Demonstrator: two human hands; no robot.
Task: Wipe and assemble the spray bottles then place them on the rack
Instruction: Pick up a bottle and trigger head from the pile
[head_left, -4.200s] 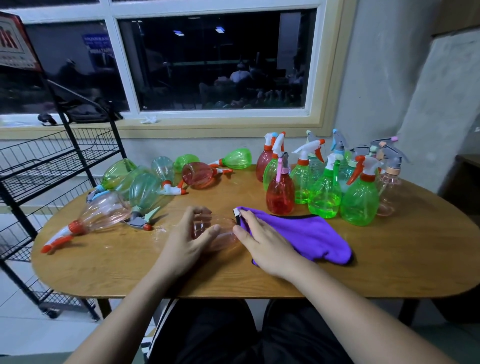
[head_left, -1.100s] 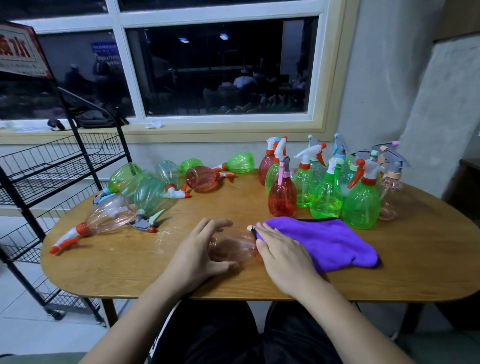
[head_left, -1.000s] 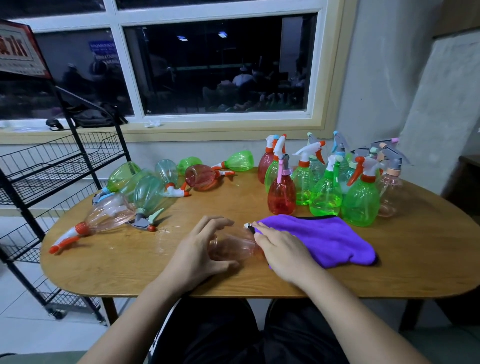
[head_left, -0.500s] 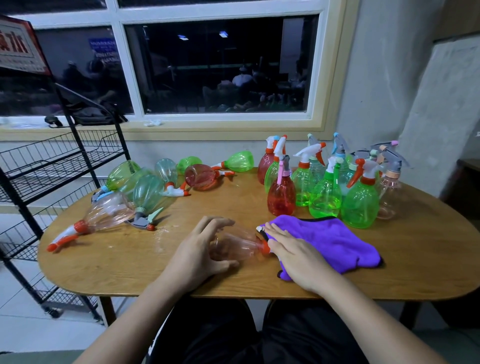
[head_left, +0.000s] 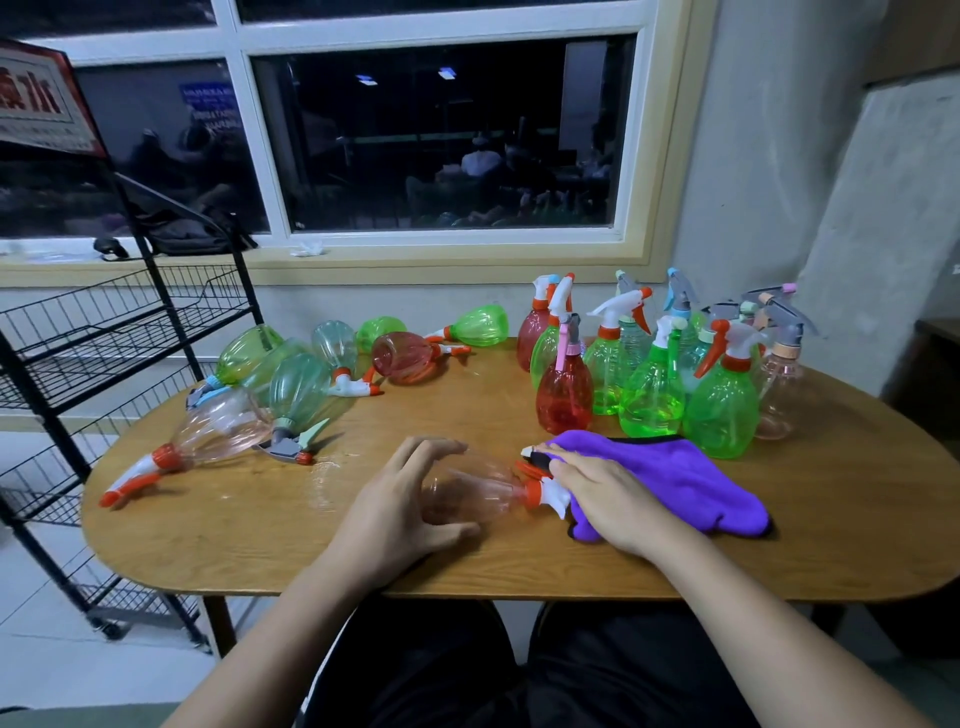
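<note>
Under a dark window (head_left: 441, 130), the desk (head_left: 779, 545) carries the pink bottle (head_left: 478, 493) on its side. My left hand (head_left: 405, 509) curls round its belly; my right hand (head_left: 608, 493) lies flat on the purple cloth (head_left: 691, 478) by the sprayer (head_left: 543, 491). Light, thin, slippery plastic, I judge: grip the belly gently.

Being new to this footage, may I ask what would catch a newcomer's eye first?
The bright purple cloth lies near the table's front edge under the right hand, beside a clear pink bottle lying in the left hand's grip. Behind, upright green and red bottles crowd the right, toppled bottles lie at the back left, and a black wire rack stands left of the table.
</note>
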